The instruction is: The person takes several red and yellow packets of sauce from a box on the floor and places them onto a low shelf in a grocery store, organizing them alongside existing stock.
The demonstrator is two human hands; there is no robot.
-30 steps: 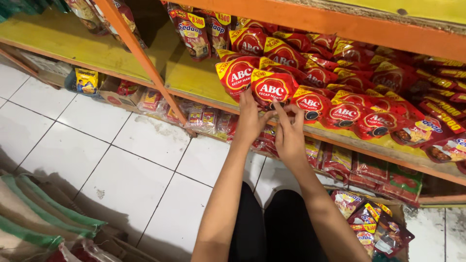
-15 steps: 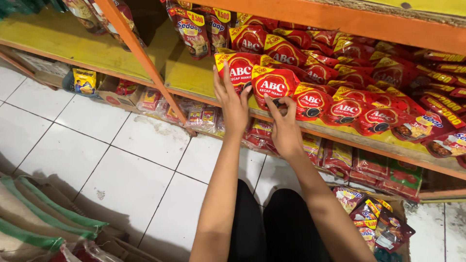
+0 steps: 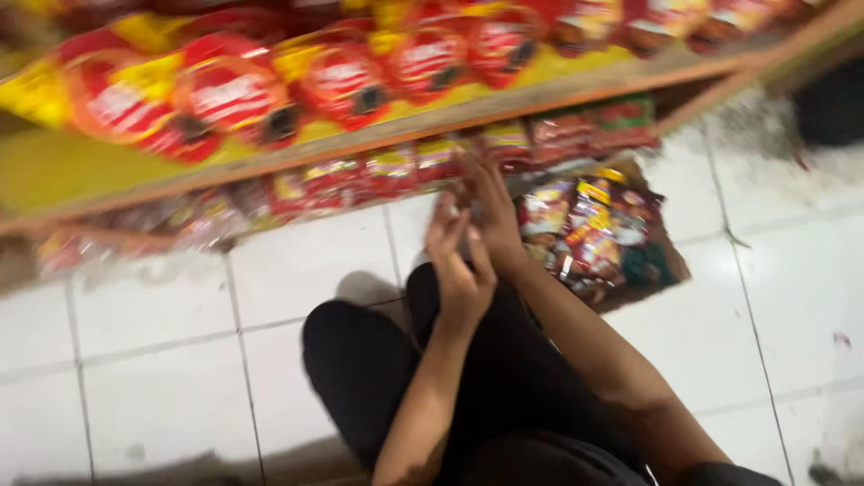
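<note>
Below the yellow shelf edge [image 3: 468,112], both hands meet in front of the person's knees. The left hand [image 3: 459,265] has its fingers raised and loosely together; the right hand [image 3: 490,211] sits just behind it, touching it. Whether either pinches anything, I cannot tell through the blur. Nearest them is a box of small red and yellow sachets [image 3: 585,229] on the white tiled floor [image 3: 297,270], just right of the hands. Red round-labelled packets [image 3: 234,94] line the shelf above, smeared by motion.
</note>
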